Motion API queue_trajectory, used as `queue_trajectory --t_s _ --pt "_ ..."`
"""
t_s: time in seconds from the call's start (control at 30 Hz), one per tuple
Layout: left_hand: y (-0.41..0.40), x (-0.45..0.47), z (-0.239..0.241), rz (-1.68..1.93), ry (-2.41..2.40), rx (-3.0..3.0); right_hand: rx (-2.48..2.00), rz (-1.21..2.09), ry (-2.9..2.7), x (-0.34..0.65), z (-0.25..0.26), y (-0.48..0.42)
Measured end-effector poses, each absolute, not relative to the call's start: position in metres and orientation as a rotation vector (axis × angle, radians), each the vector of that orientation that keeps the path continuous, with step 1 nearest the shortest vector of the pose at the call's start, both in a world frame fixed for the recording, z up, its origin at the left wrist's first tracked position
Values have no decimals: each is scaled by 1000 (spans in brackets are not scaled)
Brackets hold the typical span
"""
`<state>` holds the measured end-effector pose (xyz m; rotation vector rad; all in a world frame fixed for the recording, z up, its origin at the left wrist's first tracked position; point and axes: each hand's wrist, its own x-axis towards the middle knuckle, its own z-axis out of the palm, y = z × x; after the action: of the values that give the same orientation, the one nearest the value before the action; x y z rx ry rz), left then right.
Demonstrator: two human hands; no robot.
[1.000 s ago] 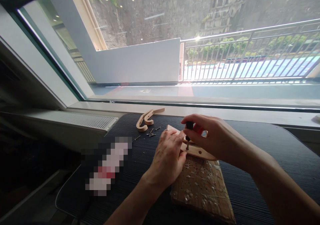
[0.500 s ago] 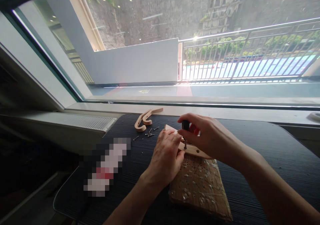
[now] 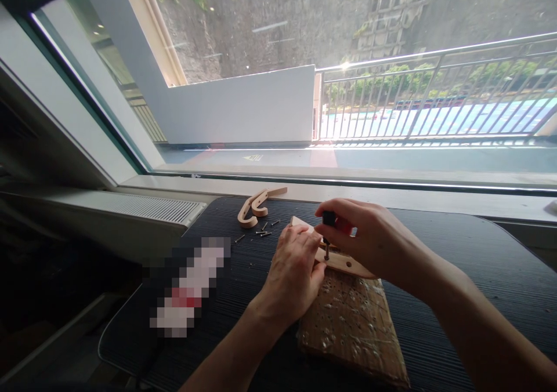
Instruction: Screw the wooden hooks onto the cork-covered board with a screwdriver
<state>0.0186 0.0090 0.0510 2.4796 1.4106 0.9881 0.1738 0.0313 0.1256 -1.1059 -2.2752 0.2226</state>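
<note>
My right hand is closed around the handle of a black and red screwdriver, which stands upright. Its tip meets a screw in a pale wooden hook, beside a second dark hole. My left hand is wrapped over the left part of that hook and presses it onto a block covered in brown, taped wrapping full of small holes. The hook's far part is mostly hidden behind my fingers. Left of my hands lie two more wooden hooks and several loose screws.
All this rests on a black, wood-grained table with rounded corners. A blurred-out white and red item lies on its left side. Behind it run a window sill and a large window; a vented panel is at the left.
The whole view has shifted slightly, so everything sits a little further right. Both hands keep the same hold, and the screwdriver remains on the same screw.
</note>
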Motion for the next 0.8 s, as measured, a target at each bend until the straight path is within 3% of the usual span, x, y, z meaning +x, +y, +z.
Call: queue_trajectory --t_s 0.8 --pt "9 18 49 1002 1393 2485 -1122 168 -2227 176 123 33"
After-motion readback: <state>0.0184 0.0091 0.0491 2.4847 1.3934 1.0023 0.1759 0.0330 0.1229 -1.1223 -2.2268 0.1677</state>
